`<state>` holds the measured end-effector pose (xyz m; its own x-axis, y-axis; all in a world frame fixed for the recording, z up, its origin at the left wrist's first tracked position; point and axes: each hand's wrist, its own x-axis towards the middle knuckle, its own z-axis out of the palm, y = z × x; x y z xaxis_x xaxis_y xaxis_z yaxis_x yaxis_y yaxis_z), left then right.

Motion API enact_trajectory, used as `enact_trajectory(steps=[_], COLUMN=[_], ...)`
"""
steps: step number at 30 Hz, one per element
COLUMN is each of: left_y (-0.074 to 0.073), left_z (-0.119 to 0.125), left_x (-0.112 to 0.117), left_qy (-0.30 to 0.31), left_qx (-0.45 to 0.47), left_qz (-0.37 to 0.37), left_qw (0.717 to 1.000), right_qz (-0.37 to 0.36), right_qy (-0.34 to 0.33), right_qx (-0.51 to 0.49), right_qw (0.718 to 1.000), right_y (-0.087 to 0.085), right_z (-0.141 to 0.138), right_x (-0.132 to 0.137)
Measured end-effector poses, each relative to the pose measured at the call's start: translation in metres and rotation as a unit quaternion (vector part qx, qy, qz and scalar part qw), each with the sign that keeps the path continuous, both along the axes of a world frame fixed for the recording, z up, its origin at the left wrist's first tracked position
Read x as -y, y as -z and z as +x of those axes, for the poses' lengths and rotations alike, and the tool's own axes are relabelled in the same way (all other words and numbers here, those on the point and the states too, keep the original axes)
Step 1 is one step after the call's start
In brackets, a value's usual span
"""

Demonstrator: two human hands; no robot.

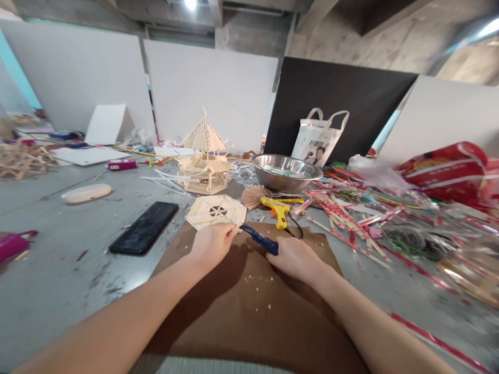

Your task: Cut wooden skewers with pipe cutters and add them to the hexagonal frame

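Note:
My right hand [298, 257] is wrapped round a blue hand tool [265, 241] that looks like pliers, its dark narrow end pointing left. That end meets the pinched fingers of my left hand [214, 243]; whatever small piece they hold is too hidden to name. Just beyond my left hand lies a flat hexagonal panel of pale wooden sticks [202, 210], with an opening and spokes at its centre. Both hands are above a brown board [265, 332] strewn with tiny pale scraps. Behind the panel stands a tiered pavilion model of sticks [205, 137].
A yellow glue gun [280, 212] lies beyond my right hand, near a metal bowl [286, 179] and a white tote bag [317, 140]. Red-and-white stick wrappers [346, 215] clutter the right. Left are a black phone [144, 228] and a white oval case [86, 193].

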<state>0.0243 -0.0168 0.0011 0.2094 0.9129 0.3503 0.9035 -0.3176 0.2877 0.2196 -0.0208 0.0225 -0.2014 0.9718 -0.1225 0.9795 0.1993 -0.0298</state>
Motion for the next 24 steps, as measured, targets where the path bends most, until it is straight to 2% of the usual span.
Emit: enact_trajectory(steps=[2, 4, 10, 18, 24], left_y=[-0.003, -0.003, 0.005, 0.016, 0.016], left_z=[-0.008, -0.019, -0.043, -0.046, -0.047], left_x=[-0.006, -0.014, -0.037, -0.045, -0.046], left_qy=[-0.052, -0.078, -0.057, -0.038, -0.038], left_qx=[-0.018, -0.047, -0.102, -0.116, -0.104], left_qz=[0.022, 0.025, 0.033, 0.044, 0.084], left_qw=[0.998, 0.996, 0.993, 0.992, 0.990], right_qz=[0.012, 0.030, 0.048, 0.054, 0.095], right_qy=[0.002, -0.006, -0.025, -0.033, -0.047], right_qx=[0.007, 0.009, 0.018, 0.025, 0.033], right_qw=[1.000, 0.999, 0.998, 0.998, 0.994], right_y=[0.000, 0.000, 0.000, 0.003, 0.006], right_z=[0.001, 0.001, 0.000, -0.001, 0.000], right_x=[0.003, 0.005, 0.007, 0.008, 0.008])
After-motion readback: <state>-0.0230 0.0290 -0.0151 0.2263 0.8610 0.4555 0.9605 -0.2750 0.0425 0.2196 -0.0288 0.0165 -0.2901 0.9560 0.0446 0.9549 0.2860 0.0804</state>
